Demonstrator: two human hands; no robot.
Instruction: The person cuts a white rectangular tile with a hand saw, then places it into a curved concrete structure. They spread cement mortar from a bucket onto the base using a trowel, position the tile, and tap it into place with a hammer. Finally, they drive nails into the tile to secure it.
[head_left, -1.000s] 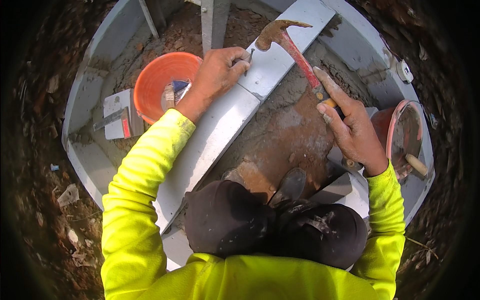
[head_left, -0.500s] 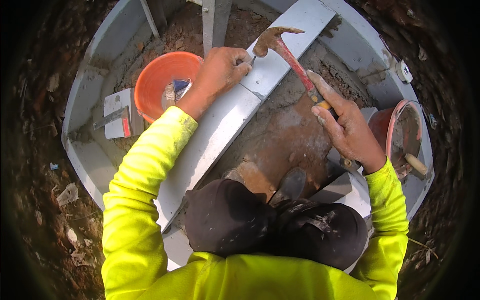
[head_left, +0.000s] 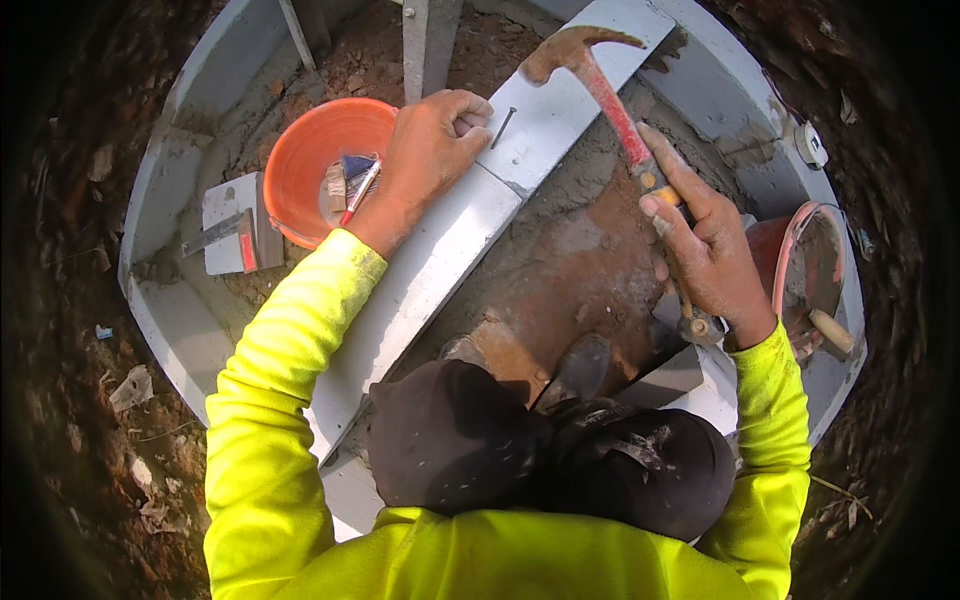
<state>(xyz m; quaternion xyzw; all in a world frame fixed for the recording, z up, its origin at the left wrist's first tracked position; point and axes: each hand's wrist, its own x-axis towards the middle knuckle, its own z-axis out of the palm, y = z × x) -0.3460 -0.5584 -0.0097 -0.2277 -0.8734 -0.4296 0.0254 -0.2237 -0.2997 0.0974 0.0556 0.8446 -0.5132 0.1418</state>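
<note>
A nail (head_left: 503, 127) stands unsupported, slanting in this view, on a pale grey slab (head_left: 570, 112) near a joint. Just beside it, the left hand (head_left: 440, 130) is curled, its contents hidden. The right hand (head_left: 705, 240) grips a claw hammer (head_left: 609, 104), head raised beyond the nail. This looks like nail-driving; the next move calls for a square strike, fingers clear. Left: an orange bucket (head_left: 293, 165).

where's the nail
Upper centre of the head view: the nail stands on the pale slab, right of the left hand, below the claw hammer's head.
</note>
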